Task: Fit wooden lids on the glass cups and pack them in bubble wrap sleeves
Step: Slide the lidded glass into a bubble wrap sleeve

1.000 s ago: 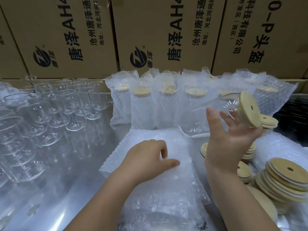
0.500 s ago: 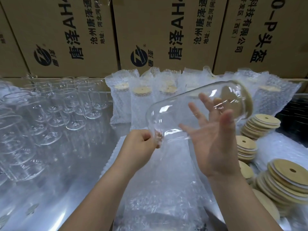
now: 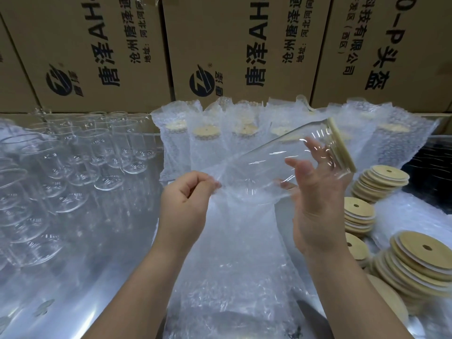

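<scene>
My right hand [image 3: 315, 192] holds a clear glass cup [image 3: 274, 162] tilted on its side, with a round wooden lid [image 3: 341, 145] fitted on the end pointing up and right. The cup's base points down-left into the mouth of a bubble wrap sleeve [image 3: 234, 253]. My left hand [image 3: 186, 204] pinches the sleeve's upper edge beside the cup's base. The sleeve hangs down onto a stack of flat sleeves between my forearms.
Several bare glass cups [image 3: 61, 172] stand at the left on the shiny table [image 3: 85, 277]. A row of wrapped, lidded cups [image 3: 208, 143] lines the back in front of cardboard boxes [image 3: 234, 50]. Stacks of wooden lids [image 3: 420, 260] lie at the right.
My left hand has lifted a sleeve's edge off the stack. My right hand has swung the lidded cup over and brought its base down into the sleeve's mouth.
</scene>
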